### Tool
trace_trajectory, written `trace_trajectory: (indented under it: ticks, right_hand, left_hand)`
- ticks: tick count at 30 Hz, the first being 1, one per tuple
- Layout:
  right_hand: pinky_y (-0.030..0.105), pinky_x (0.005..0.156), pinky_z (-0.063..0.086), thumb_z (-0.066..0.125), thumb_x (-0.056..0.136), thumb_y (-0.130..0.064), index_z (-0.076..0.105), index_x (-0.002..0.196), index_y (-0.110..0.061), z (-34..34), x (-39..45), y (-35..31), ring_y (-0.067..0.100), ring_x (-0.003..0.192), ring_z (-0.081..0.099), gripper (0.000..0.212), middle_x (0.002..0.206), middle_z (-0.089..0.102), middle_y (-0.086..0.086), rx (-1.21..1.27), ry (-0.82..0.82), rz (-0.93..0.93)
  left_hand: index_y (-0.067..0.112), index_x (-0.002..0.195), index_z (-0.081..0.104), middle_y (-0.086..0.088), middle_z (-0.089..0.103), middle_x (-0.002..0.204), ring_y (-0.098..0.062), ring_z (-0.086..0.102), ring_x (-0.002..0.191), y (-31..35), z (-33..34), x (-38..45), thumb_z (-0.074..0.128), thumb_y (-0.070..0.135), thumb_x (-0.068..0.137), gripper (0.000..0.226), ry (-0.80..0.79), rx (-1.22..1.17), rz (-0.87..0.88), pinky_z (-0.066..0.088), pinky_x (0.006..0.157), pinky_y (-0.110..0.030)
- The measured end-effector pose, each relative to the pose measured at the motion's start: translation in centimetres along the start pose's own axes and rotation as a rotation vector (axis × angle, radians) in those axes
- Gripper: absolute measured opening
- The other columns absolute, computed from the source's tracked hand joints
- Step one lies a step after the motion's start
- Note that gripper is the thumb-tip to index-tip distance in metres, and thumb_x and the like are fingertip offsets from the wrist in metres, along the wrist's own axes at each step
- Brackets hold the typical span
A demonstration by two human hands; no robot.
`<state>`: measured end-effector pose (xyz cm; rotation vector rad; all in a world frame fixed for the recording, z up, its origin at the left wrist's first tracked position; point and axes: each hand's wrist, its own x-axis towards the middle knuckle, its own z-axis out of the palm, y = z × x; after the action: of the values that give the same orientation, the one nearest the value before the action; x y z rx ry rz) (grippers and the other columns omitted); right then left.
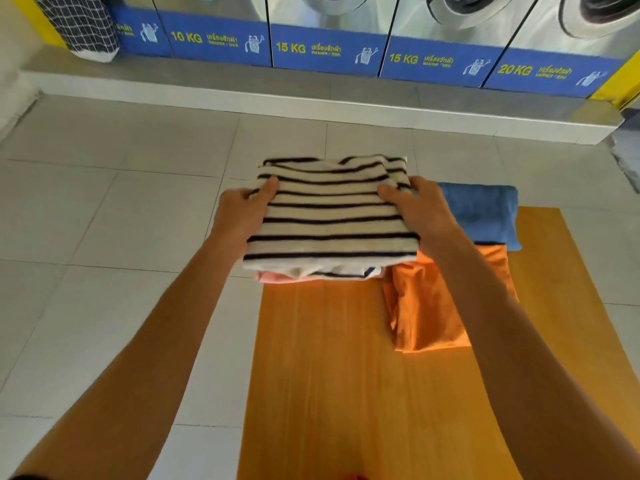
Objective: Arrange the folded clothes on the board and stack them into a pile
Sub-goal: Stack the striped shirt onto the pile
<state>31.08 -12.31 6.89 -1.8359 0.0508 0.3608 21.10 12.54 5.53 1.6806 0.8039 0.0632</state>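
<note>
Two bare forearms reach up from the bottom corners of the frame toward its centre, over an orange-brown wooden board (329, 375) lying on a pale tiled floor (104, 220). At centre left, the left hand (239, 216) clasps the left edge of a folded cream shirt with dark stripes (329, 216), thumb on top and the fingers hidden beneath the cloth. The striped shirt sits at the board's far left end, above a folded pink garment (273, 278) of which only a sliver shows under its near edge; whether the two touch cannot be told. At centre right, the right hand (426, 216) grips the shirt's right edge the same way, thumb pressed on the fabric. Just right of it, a folded orange garment (429, 313) lies on the board, and a folded blue garment (485, 216) rests beyond it at the board's far right end. Across the top of the frame runs a row of washing machines (329, 46) with blue panels marked 10 KG, 15 KG and 20 KG.
</note>
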Motion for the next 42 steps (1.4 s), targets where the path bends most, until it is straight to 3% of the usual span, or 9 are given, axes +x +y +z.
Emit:
trace_trajectory:
  ticks: [5, 9, 11, 18, 27, 33, 35, 39, 42]
  right_hand:
    - [0.041, 0.079, 0.062, 0.072, 0.088, -0.021, 0.07, 0.098, -0.007, 0.7, 8.6, -1.3, 0.03, 0.09, 0.073, 0.018, 0.101, 0.073, 0.017, -0.021, 0.009, 0.081]
    - [0.041, 0.084, 0.057, 0.064, 0.092, -0.027, 0.06, 0.125, -0.004, 2.8, 9.7, 4.1, 0.03, 0.098, 0.067, 0.04, 0.108, 0.069, 0.014, -0.366, 0.03, 0.129]
    - [0.046, 0.092, 0.054, 0.06, 0.093, -0.033, 0.055, 0.128, -0.012, 3.4, 9.5, 6.4, 0.031, 0.105, 0.063, 0.041, 0.116, 0.066, 0.011, -0.401, 0.077, 0.099]
    - [0.026, 0.061, 0.057, 0.069, 0.087, -0.032, 0.059, 0.118, -0.026, 2.1, 10.2, 5.2, 0.01, 0.08, 0.07, 0.033, 0.092, 0.07, -0.009, -0.13, 0.169, -0.022]
    - [0.039, 0.085, 0.058, 0.063, 0.095, -0.031, 0.049, 0.134, -0.02, 3.4, 7.9, 8.5, 0.021, 0.102, 0.062, 0.042, 0.109, 0.061, -0.003, -0.247, 0.097, 0.044]
    - [0.018, 0.063, 0.049, 0.061, 0.096, -0.034, 0.047, 0.134, -0.018, 2.8, 6.1, 8.1, 0.006, 0.082, 0.06, 0.043, 0.097, 0.06, -0.01, -0.299, 0.13, -0.018]
    - [0.009, 0.048, 0.045, 0.062, 0.096, -0.031, 0.048, 0.132, -0.019, 2.3, 4.2, 8.1, -0.001, 0.073, 0.058, 0.04, 0.089, 0.058, -0.017, -0.305, 0.163, -0.061]
    - [0.02, 0.066, 0.057, 0.064, 0.095, -0.033, 0.049, 0.126, -0.028, 0.6, -1.6, 9.9, 0.003, 0.089, 0.067, 0.035, 0.104, 0.066, -0.014, -0.157, 0.22, -0.028]
    - [0.02, 0.058, 0.054, 0.064, 0.094, -0.034, 0.048, 0.126, -0.034, -0.8, -7.0, 12.5, 0.001, 0.08, 0.069, 0.035, 0.098, 0.069, -0.016, -0.177, 0.29, 0.028]
  left_hand:
    - [0.014, 0.099, 0.069, -0.008, 0.075, 0.096, -0.024, 0.073, 0.083, 2.7, 2.3, 7.2, 0.07, 0.042, 0.081, 0.033, -0.054, -0.071, -0.082, 0.059, 0.068, -0.033]
    - [0.003, 0.123, 0.061, -0.018, 0.068, 0.116, -0.034, 0.067, 0.102, -1.9, 4.6, 9.2, 0.06, 0.031, 0.091, 0.043, -0.064, 0.136, -0.201, 0.054, 0.092, -0.044]
    - [0.006, 0.123, 0.062, -0.016, 0.067, 0.116, -0.032, 0.064, 0.1, -3.5, 4.9, 9.3, 0.057, 0.036, 0.093, 0.042, -0.011, 0.19, -0.156, 0.052, 0.087, -0.039]
    - [0.03, 0.13, 0.055, 0.003, 0.064, 0.114, -0.018, 0.065, 0.098, -2.5, 3.7, 9.1, 0.06, 0.04, 0.09, 0.041, 0.088, -0.061, 0.019, 0.058, 0.08, -0.038]
    - [0.037, 0.139, 0.049, -0.002, 0.062, 0.132, -0.028, 0.061, 0.116, -6.5, 5.0, 7.2, 0.053, 0.039, 0.097, 0.043, 0.041, 0.092, 0.0, 0.051, 0.099, -0.049]
    - [0.033, 0.141, 0.045, -0.003, 0.063, 0.129, -0.025, 0.063, 0.112, -6.9, 4.4, 5.4, 0.046, 0.042, 0.099, 0.044, 0.092, 0.197, 0.058, 0.056, 0.092, -0.044]
    - [0.033, 0.14, 0.046, -0.002, 0.064, 0.126, -0.024, 0.065, 0.108, -7.9, 3.3, 3.8, 0.049, 0.041, 0.098, 0.042, 0.108, 0.19, 0.041, 0.059, 0.088, -0.042]
    - [0.027, 0.135, 0.051, -0.007, 0.068, 0.116, -0.025, 0.069, 0.1, -12.1, 0.3, -1.6, 0.06, 0.033, 0.096, 0.04, 0.061, 0.093, -0.087, 0.06, 0.085, -0.046]
    - [0.02, 0.12, 0.061, -0.011, 0.071, 0.109, -0.026, 0.071, 0.094, -15.5, -1.8, -6.9, 0.06, 0.023, 0.096, 0.025, 0.003, -0.013, -0.236, 0.061, 0.076, -0.037]
